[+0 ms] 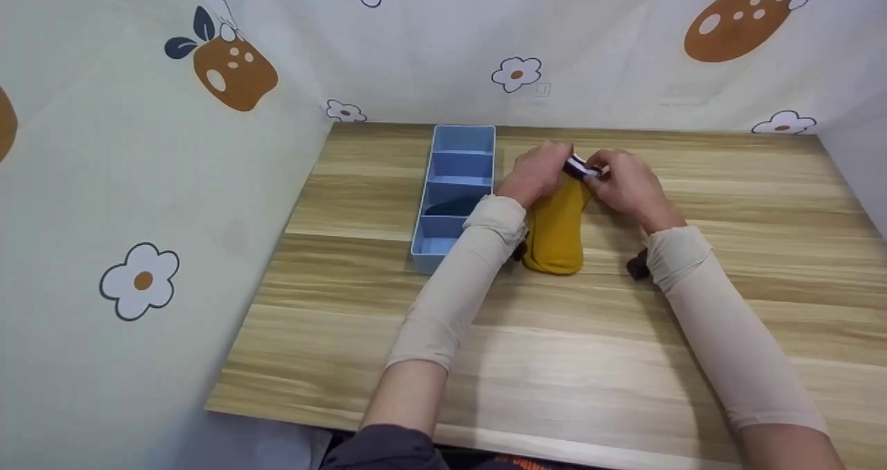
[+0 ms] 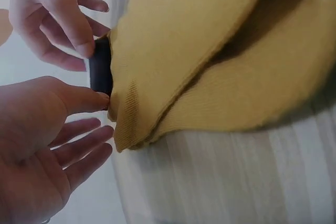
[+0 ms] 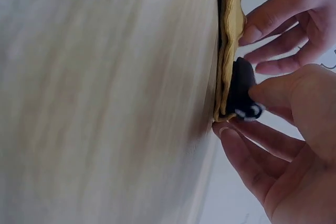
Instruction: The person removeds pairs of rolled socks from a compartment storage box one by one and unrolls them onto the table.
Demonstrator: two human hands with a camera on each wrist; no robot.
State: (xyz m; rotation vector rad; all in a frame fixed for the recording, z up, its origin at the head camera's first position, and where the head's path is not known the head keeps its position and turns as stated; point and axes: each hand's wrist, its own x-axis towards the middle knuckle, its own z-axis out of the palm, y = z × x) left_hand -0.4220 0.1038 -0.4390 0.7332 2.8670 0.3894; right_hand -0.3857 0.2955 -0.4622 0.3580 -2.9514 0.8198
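Observation:
A pair of mustard-yellow socks (image 1: pixel 558 238) lies stacked on the table, toes toward the person. At the far, cuff end is a folded dark band with white stripes (image 1: pixel 581 168). My left hand (image 1: pixel 542 170) holds the cuff's left side, its thumb against the dark band (image 2: pixel 101 69) in the left wrist view. From the other side, my right hand (image 1: pixel 627 182) pinches the band; the right wrist view shows its thumb on the dark fabric (image 3: pixel 242 87) and its fingers beneath the sock edge. Whether the band is sewn to the socks cannot be told.
Left of the socks stands a light-blue box (image 1: pixel 424 255) divided into several compartments. One of them holds a dark folded item (image 1: pixel 454 206). My left forearm crosses over the box's near right corner. A patterned curtain (image 1: pixel 443 54) hangs behind the wooden table (image 1: pixel 332 345).

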